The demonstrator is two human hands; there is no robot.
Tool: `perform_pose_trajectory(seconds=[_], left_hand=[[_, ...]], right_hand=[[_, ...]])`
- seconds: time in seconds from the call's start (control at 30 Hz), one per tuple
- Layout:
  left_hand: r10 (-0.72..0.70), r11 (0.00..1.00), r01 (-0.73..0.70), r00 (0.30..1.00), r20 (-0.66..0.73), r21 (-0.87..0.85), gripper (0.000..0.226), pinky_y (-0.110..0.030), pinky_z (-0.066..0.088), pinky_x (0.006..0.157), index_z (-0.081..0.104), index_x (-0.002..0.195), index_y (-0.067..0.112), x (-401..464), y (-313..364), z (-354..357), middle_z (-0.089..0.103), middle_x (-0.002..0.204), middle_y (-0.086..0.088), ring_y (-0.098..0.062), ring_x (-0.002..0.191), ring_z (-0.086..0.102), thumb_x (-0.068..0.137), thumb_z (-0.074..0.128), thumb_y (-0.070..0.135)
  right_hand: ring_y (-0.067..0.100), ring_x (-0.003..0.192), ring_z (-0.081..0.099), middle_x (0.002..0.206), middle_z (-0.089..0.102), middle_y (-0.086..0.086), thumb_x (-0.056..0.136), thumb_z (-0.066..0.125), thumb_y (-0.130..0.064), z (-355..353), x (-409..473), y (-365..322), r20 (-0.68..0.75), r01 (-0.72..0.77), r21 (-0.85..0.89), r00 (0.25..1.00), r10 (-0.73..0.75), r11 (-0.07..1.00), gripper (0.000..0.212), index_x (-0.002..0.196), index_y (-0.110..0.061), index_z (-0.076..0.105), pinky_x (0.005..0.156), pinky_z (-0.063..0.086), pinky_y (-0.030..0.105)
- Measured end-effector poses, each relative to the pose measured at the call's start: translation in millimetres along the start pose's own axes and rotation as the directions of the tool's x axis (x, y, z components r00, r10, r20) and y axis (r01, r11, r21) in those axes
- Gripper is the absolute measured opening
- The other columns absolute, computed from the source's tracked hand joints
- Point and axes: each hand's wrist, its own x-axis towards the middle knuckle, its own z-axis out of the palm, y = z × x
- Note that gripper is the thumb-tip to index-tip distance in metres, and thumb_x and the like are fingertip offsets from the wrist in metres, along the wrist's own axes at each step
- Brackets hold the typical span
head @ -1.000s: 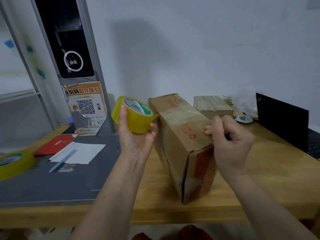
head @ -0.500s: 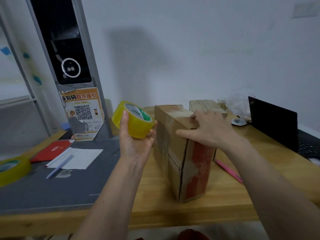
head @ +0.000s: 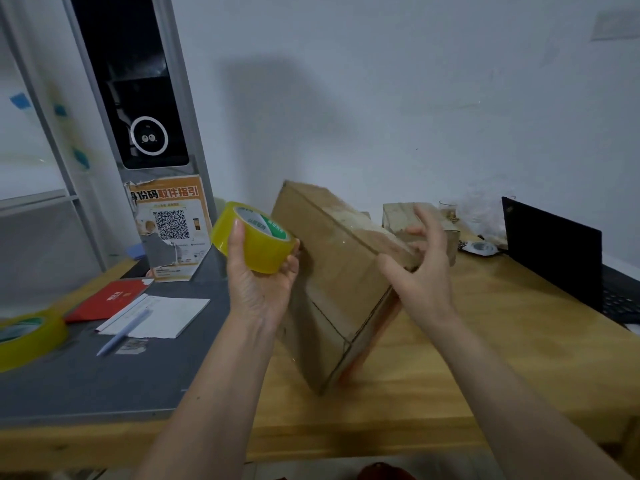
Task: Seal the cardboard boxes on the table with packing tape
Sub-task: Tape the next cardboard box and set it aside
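The room is dim and evenly lit, with a broad soft shadow thrown on the wall [head: 381, 98] behind the box [head: 332, 271]. The right hand [head: 420, 271] and box top are smeared with motion blur, and the frame [head: 41, 133] at left bows from wide-angle distortion.

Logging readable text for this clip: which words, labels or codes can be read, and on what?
"取件指引": orange poster heading; characters before it partly legible.
QR code: same poster; small print blurred.
Green label inside the tape roll: blurred.
Red booklet logo: unreadable.
Cardboard box: no readable print.
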Motion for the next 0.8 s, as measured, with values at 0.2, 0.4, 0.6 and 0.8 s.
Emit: perform_pose_trajectory(seconds=[0.2, 0.4, 0.6, 0.8], left_hand=[[0.099, 0.995, -0.099, 0.995, 0.011, -0.004, 0.041, -0.024, 0.045, 0.063, 0.062, 0.116, 0.019, 6.6, 13.7, 2.2, 0.062, 0.109, -0.008, -0.031, 0.104, 0.056, 0.089, 0.059, 0.049], [0.149, 0.988, -0.148, 0.989, 0.017, -0.033, 0.069, -0.025, 0.048, 0.066, 0.057, 0.129, 0.017, 15.0, 9.5, -0.6, 0.057, 0.121, -0.010, -0.027, 0.105, 0.055, 0.074, 0.076, 0.053], [0.163, 0.987, -0.162, 0.985, 0.053, -0.014, 0.108, -0.026, 0.050, 0.066, 0.059, 0.129, 0.018, 16.4, 6.3, 2.3, 0.060, 0.119, -0.010, -0.029, 0.108, 0.054, 0.034, 0.094, 0.055], [0.144, 0.985, -0.151, 0.986, 0.087, 0.082, 0.106, -0.025, 0.052, 0.065, 0.058, 0.124, 0.018, 17.3, 6.0, 5.1, 0.059, 0.117, -0.010, -0.030, 0.111, 0.053, 0.032, 0.094, 0.058]], right_hand=[[0.003, 0.140, 0.022, 0.148, 0.016, -0.022, 0.070, 0.079, -0.030, -7.4, -29.8, 47.0, 0.279, 0.016, -0.064, 0.960, 0.003, 0.998, 0.116, 0.148, -0.050, -0.004, 0.115, 0.031, 0.038], [0.013, 0.145, 0.022, 0.156, 0.010, -0.019, 0.058, 0.091, -0.026, -50.8, -33.2, 98.1, 0.581, -0.252, -0.250, 0.733, 0.353, 0.935, 0.144, 0.131, -0.068, -0.025, 0.108, 0.044, 0.041], [0.000, 0.135, 0.022, 0.154, 0.014, -0.015, 0.057, 0.091, -0.020, -54.9, -24.1, 75.3, 0.430, -0.306, -0.156, 0.835, 0.344, 0.939, 0.146, 0.148, -0.042, -0.021, 0.104, 0.034, 0.018], [0.011, 0.145, 0.019, 0.160, 0.016, -0.005, 0.056, 0.084, -0.047, -48.7, 22.1, 15.2, 0.228, -0.010, -0.202, 0.972, 0.057, 0.979, 0.129, 0.153, -0.038, 0.000, 0.116, 0.023, 0.040]])
